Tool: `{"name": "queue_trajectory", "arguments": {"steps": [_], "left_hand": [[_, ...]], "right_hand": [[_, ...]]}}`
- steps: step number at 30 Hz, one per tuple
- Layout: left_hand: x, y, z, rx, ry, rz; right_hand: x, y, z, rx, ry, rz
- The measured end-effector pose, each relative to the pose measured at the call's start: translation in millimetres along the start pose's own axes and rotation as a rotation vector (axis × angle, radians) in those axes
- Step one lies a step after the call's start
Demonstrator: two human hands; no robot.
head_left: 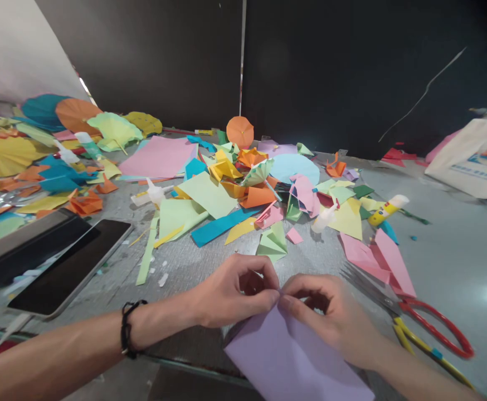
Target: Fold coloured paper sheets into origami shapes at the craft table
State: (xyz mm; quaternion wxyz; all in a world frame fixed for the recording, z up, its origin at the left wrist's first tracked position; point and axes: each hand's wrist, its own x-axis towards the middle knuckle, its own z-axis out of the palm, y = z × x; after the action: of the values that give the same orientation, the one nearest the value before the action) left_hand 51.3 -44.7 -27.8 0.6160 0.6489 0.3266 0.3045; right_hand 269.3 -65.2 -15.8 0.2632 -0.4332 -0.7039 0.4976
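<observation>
A sheet of purple paper [296,356] hangs at the table's front edge, its far end pinched between both hands. My left hand [243,289], with a dark bracelet at the wrist, closes thumb and forefinger on that end. Right beside it, my right hand [327,309] pinches the same end, thumb on top. The fingertips of the two hands almost meet and cover the paper's tip. Scissors [389,303] with one red and one yellow handle lie just right of my right hand. Folded pink paper [379,259] rests beyond them.
Coloured paper scraps [210,192] are heaped across the middle of the table. A phone [72,267] with a cable lies at the left, near the front edge. A glue stick [388,210] and a white bag [473,159] are at the right. Paper fans [78,115] stand at the back left.
</observation>
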Motion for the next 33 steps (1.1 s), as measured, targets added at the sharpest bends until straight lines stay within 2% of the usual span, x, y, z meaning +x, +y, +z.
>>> {"name": "queue_trajectory", "arguments": {"steps": [24, 28, 33], "left_hand": [[0, 0, 1.1, -0.053, 0.012, 0.008], [3, -1, -6.3, -0.037, 0.114, 0.021], [9, -2, -20.2, 0.149, 0.273, 0.062]], "right_hand": [[0, -2, 1, -0.001, -0.005, 0.041], [4, -4, -5, -0.032, 0.018, 0.083], [11, 1, -26, -0.100, 0.036, 0.122]]}}
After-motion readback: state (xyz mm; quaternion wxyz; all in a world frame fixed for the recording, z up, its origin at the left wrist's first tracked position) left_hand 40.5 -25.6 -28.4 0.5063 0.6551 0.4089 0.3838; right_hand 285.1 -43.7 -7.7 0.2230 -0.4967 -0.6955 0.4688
